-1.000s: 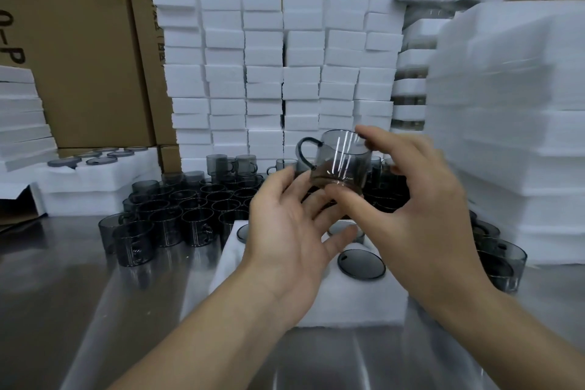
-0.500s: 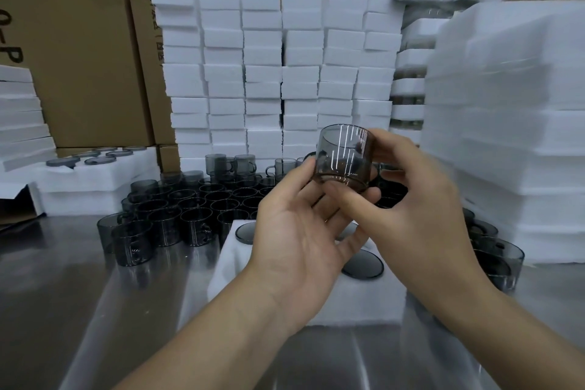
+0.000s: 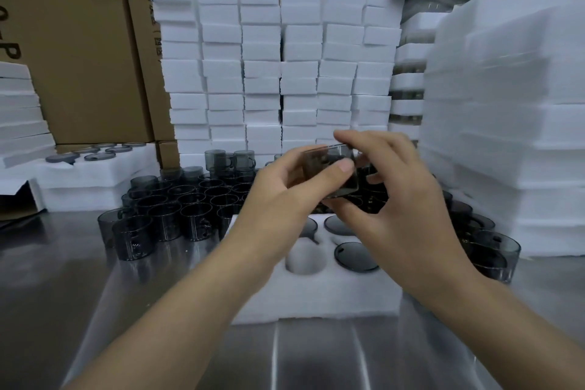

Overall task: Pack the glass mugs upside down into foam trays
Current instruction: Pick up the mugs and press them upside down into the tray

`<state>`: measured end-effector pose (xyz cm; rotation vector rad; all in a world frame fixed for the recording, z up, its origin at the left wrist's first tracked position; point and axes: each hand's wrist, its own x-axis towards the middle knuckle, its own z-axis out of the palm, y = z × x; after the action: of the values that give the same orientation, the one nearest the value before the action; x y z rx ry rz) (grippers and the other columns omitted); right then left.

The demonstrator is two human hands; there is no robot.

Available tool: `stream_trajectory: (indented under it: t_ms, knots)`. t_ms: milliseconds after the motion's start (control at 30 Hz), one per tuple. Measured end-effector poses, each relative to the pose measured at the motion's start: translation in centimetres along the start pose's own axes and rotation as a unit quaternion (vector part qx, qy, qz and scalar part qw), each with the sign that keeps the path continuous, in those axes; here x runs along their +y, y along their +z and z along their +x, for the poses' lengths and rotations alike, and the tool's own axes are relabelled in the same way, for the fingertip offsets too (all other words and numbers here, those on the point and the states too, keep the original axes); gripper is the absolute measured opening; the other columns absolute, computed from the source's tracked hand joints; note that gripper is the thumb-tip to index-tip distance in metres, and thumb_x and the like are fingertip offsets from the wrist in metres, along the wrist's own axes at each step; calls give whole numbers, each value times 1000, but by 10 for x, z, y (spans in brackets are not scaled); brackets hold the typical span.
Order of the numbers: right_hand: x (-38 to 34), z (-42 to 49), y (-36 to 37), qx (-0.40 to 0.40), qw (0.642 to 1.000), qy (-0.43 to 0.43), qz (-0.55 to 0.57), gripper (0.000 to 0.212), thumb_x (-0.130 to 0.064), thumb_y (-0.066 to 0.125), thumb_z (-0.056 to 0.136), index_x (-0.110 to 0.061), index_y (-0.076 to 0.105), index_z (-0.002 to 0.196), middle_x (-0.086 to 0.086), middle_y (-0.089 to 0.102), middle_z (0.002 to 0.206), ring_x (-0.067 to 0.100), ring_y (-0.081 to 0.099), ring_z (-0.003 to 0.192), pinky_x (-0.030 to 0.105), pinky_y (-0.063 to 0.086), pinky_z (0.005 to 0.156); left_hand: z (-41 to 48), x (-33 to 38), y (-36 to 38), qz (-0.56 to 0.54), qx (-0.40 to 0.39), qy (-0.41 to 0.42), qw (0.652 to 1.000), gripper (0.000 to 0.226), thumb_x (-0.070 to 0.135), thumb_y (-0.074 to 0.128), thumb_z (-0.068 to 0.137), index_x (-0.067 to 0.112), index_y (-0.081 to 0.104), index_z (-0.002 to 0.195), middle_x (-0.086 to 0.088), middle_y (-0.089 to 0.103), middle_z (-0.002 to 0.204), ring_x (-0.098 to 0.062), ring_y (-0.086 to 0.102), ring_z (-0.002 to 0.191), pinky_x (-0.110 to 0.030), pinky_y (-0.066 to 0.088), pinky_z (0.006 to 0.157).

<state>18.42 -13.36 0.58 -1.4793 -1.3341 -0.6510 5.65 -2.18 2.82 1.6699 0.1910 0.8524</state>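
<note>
Grey-tinted and upright: found the loose mugs (image 3: 177, 209) crowded at left on the steel worktop (image 3: 63, 279). Gripped the held mug (image 3: 329, 168) with the left hand (image 3: 285, 193), thumb across its side. Held it tilted in the air, over the far part of the foam tray (image 3: 316, 301). Pinched it from the right with the right hand (image 3: 408, 206), fingers over the top, thumb beneath. Saw below one empty pocket (image 3: 305, 258) beside an upturned mug base (image 3: 356, 256) in the tray. Noted more mugs (image 3: 497, 256) and stacked foam (image 3: 522, 136) at far right.
</note>
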Motion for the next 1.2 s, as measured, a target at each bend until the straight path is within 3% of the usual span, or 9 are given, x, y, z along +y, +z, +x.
stream_trajectory:
  t_ms: [67,233,333,433,600,767,900,1100,1200]
  knots:
    - [3,-1,1,-40,999,5,9,74,-9,83,84,-32,57,149,-19,54,133,-7,54,123,11,42,105,2,5,-12,64,-10,-8,998,31,42,83,88,29,79,116,11,82,105,1,76,96,-13,54,70]
    - [10,-5,4,-173,984,36,3,67,-15,75,91,-37,53,152,-25,57,134,1,58,127,30,50,109,9,4,-44,222,-23,-72,972,55,63,89,69,20,80,101,-8,80,88,-11,71,78,-24,52,66]
    - [11,-10,9,-224,973,52,-20,67,-26,74,94,-43,50,153,-27,58,135,1,60,123,33,53,105,10,-2,-54,268,-64,-106,955,58,69,89,70,15,80,87,3,76,70,-4,67,62,-13,49,57]
    - [13,-13,13,-251,965,68,-25,67,-30,73,97,-46,45,156,-27,59,139,0,60,123,33,54,105,12,-9,-59,299,-73,-126,943,68,81,86,64,17,81,84,6,77,75,-4,69,67,-23,51,73]
    - [10,-14,12,-248,966,70,-29,63,-31,71,95,-49,47,151,-29,64,132,-2,62,122,33,56,103,14,-13,-56,328,-50,-117,936,77,92,84,48,24,78,84,9,72,67,1,65,63,-27,47,69]
    - [0,-12,5,-269,959,84,-4,57,-45,53,78,-52,54,135,-26,70,112,3,68,107,38,60,91,14,-10,-58,340,-77,-114,930,77,87,89,41,27,78,88,16,65,63,0,56,58,-29,44,67]
    - [-3,-11,2,-308,947,92,5,42,-49,51,82,-50,60,123,-25,72,107,4,70,101,41,59,90,12,-9,-55,371,-101,-111,916,77,87,89,37,33,75,90,18,66,71,-2,59,66,-29,48,70]
    - [-3,-7,-4,-323,940,105,23,45,-54,44,85,-49,68,123,-20,74,106,3,68,99,39,56,89,10,-2,-59,379,-147,-118,906,67,68,100,51,35,72,101,0,76,99,-18,70,84,-48,59,86]
    - [-3,-8,1,-309,945,106,17,39,-70,49,92,-47,71,115,-25,74,105,-2,69,102,36,56,90,9,-2,-57,356,-148,-104,917,62,52,105,56,31,70,103,-6,75,100,-13,62,70,-42,53,73]
